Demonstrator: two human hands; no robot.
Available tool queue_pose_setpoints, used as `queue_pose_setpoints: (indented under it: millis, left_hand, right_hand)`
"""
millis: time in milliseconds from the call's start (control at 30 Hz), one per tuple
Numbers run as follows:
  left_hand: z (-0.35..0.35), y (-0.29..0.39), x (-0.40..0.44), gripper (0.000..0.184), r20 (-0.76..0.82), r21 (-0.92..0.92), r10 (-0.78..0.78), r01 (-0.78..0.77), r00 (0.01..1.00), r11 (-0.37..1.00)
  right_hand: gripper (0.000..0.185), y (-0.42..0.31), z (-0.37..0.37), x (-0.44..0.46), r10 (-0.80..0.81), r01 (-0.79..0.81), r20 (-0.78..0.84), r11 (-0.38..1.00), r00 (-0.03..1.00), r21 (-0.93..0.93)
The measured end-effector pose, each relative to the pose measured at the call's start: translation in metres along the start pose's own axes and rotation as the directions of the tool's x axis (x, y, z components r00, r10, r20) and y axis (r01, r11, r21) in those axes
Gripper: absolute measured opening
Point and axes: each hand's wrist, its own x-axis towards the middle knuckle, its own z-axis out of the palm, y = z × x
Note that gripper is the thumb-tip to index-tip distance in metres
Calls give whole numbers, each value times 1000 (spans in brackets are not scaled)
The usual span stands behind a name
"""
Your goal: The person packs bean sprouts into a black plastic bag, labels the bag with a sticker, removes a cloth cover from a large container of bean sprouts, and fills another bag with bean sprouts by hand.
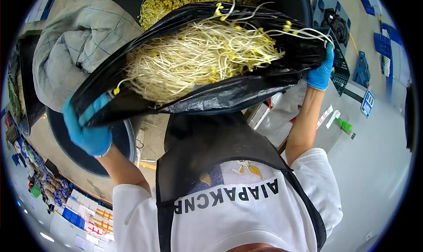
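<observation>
A black plastic bag (211, 103) is spread wide in front of my apron, its mouth facing up. Inside lies a heap of bean sprouts (198, 58) with long white stems and small yellow heads. My left hand (90, 130), in a blue glove, grips the bag's left edge. At the opposite end my right hand (321, 71), also gloved in blue, is closed on the right edge. A few sprouts trail over the rim beside its fingers. Just beyond the bag, a large dark tub (304, 7) holds more yellow-headed sprouts (176, 0).
A bundled grey checked cloth (83, 40) sits left of the bag. Below it stands a round dark tub (132, 141). Dark crates (341, 67) are at the right, near clear plastic sheeting (282, 119). Boxes (81, 208) line the lower left.
</observation>
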Motion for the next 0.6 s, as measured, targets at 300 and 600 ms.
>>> queue_pose_setpoints:
  millis: [300, 600]
  left_hand:
    - [24, -98, 24, 23, 497, -580, -345, 600, 797, 551]
    - [60, -62, 3, 44, 717, -466, -255, 718, 649, 517]
  right_hand:
    - [31, 52, -46, 72, 193, -57, 140, 757, 971, -650]
    - [101, 112, 98, 50, -252, 823, 820, -125, 514, -554]
